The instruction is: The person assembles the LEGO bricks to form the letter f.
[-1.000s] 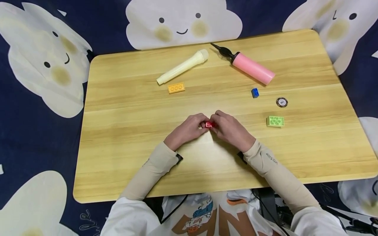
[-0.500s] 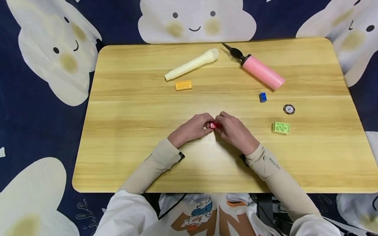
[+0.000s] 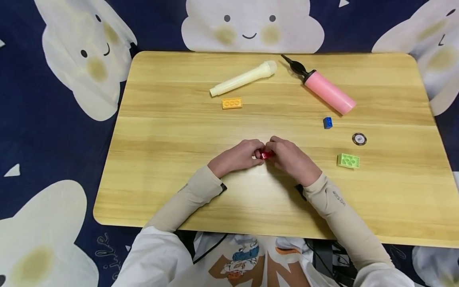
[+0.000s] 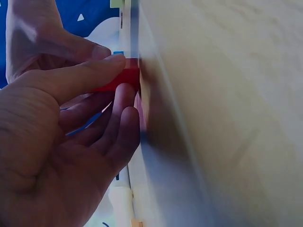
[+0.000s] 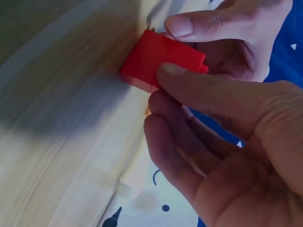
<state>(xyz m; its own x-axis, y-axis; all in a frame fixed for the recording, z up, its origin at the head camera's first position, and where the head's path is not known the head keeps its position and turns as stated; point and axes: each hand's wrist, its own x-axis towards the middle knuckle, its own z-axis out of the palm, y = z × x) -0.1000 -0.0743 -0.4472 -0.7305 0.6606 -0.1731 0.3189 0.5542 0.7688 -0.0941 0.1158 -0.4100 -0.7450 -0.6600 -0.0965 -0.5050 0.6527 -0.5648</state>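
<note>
A red toy building brick (image 3: 265, 155) is held between both hands near the middle of the wooden table. My left hand (image 3: 240, 156) pinches it from the left; in the left wrist view the thumb lies on top of the brick (image 4: 128, 78) and a fingertip sits under it. From the right, my right hand (image 3: 292, 159) grips the same brick, its thumb flat on the broad red face (image 5: 161, 54) in the right wrist view. Studs show at one end there, and the opposite end is close over the tabletop. In the head view fingers cover much of the brick.
Behind the hands lie an orange brick (image 3: 232, 103), a cream toy microphone (image 3: 244, 79) and a pink balloon pump (image 3: 330, 92). To the right are a blue brick (image 3: 328, 122), a poker chip (image 3: 359, 138) and a green brick (image 3: 348, 161) on the table (image 3: 161, 139).
The head view has shifted, so the table and its things appear farther right. Both hands keep hold of the red brick in nearly the same place, and it looks slightly more tilted.
</note>
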